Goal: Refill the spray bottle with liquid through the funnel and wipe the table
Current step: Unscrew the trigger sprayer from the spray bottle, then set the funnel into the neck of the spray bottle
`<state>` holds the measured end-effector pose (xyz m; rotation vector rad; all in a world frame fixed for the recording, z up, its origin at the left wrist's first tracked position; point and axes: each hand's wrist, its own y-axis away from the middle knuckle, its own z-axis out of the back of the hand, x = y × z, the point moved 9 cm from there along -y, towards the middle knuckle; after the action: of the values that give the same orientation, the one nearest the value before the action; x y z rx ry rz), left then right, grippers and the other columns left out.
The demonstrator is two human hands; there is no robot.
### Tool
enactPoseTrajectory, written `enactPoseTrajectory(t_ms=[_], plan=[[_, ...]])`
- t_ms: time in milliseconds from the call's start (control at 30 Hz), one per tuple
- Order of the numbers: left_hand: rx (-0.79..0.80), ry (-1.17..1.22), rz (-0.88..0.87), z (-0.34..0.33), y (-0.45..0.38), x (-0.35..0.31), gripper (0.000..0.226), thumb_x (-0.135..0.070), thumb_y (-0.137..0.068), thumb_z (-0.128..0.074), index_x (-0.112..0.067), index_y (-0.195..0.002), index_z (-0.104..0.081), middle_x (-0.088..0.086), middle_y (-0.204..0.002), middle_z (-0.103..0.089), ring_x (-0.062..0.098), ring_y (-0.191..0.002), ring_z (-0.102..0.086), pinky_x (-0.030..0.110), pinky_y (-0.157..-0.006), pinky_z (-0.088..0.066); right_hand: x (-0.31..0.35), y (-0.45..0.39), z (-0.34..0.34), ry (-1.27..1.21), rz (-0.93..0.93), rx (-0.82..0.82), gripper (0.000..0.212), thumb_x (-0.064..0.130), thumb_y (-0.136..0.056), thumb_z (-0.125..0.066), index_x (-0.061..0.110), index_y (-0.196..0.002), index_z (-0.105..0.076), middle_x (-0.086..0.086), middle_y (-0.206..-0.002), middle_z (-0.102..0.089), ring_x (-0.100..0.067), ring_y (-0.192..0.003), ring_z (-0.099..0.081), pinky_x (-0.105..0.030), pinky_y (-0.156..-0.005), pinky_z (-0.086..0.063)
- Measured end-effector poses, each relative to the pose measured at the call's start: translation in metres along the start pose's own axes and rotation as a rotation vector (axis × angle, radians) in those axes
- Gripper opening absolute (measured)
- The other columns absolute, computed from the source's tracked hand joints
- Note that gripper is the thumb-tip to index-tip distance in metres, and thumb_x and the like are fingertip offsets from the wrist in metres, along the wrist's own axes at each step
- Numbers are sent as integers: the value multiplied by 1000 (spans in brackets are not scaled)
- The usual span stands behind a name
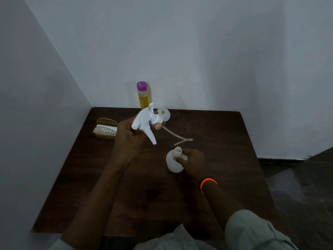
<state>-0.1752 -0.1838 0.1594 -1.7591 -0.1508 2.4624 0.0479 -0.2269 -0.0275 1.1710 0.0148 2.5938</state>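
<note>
My left hand holds the white spray trigger head lifted above the table. Its thin dip tube trails down to the right and bends near the tabletop. My right hand grips the small white spray bottle, which stands on the dark wooden table with its neck uncovered. A white funnel lies on the table at the back, just behind the trigger head. A bottle of yellow liquid with a purple cap stands upright against the back wall.
A gold wire holder with white napkins sits at the table's left side, close to the left wall. Walls close off the back and left. The table's right edge drops to a dark floor.
</note>
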Motion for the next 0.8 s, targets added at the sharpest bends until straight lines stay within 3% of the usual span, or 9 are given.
enactPoseTrajectory(t_ms=[67, 100, 200, 267, 467, 600, 700, 767, 800], plan=[[22, 163, -18, 4, 2, -2, 18, -2, -90, -65, -20, -93, -68, -16, -77, -68, -10, -77, -68, 8, -64, -51, 0, 0, 1, -10, 6, -14, 41, 37, -81, -79, 18, -118, -74, 1, -116, -75, -10, -108, -66, -15, -84, -42], [29, 284, -3, 7, 2, -2, 22, -5, -88, -67, -26, -93, -73, -13, -81, -74, -10, -83, -71, 7, -66, -53, -1, 0, 0, -14, 6, -20, 41, 37, -81, -79, 18, -117, -74, 1, -116, -75, -10, -107, -67, -16, -84, -42], [-27, 612, 210, 18, 1, 30, 20, -19, -77, -79, -18, -97, -79, 0, -101, -79, 13, -99, -75, 20, -76, -60, -3, -1, -1, 10, 2, -12, 42, 40, -81, -78, 19, -117, -74, 2, -115, -75, -11, -106, -67, -20, -86, -47], [-114, 705, 354, 28, 4, 62, 22, -7, -83, -75, -5, -105, -75, 10, -110, -77, 20, -106, -74, 29, -85, -61, -4, -2, -1, 11, 3, -8, 42, 42, -80, -78, 20, -117, -74, 3, -114, -75, -10, -104, -68, -22, -86, -49], [-317, 686, 753, 40, 41, 170, 7, 3, -86, -71, 2, -93, -68, 26, -122, -68, 24, -97, -73, 37, -90, -61, -6, -3, -1, 18, 11, -28, 43, 44, -80, -78, 21, -117, -74, 3, -113, -75, -10, -103, -67, -18, -82, -43], [-357, 660, 977, 29, 66, 222, 28, -11, -92, -70, 6, -112, -60, 22, -129, -63, 28, -114, -66, 40, -106, -51, -5, -3, -2, 18, 14, -22, 43, 41, -81, -78, 21, -118, -74, 2, -115, -75, -10, -105, -66, -15, -81, -40], [-346, 720, 1040, 24, 75, 244, 43, -6, -87, -73, 4, -124, -56, 19, -113, -68, 24, -96, -70, 38, -102, -53, -2, -2, -1, 30, 35, -35, 40, 40, -81, -78, 20, -116, -75, 2, -110, -76, -9, -101, -67, -6, -74, -38], [-343, 694, 1048, 23, 75, 252, 47, -7, -88, -72, 4, -130, -54, 14, -94, -65, 20, -83, -67, 37, -102, -52, -1, -1, 0, 33, 42, -41, 39, 39, -82, -78, 19, -115, -75, 1, -109, -76, -11, -101, -68, -10, -74, -39], [-339, 665, 1045, 21, 74, 255, 49, -8, -89, -72, 4, -133, -52, 13, -96, -65, 21, -85, -67, 37, -103, -51, 0, -1, 1, 36, 47, -44, 38, 38, -81, -79, 18, -114, -76, 1, -109, -76, -11, -100, -68, -13, -76, -39]])
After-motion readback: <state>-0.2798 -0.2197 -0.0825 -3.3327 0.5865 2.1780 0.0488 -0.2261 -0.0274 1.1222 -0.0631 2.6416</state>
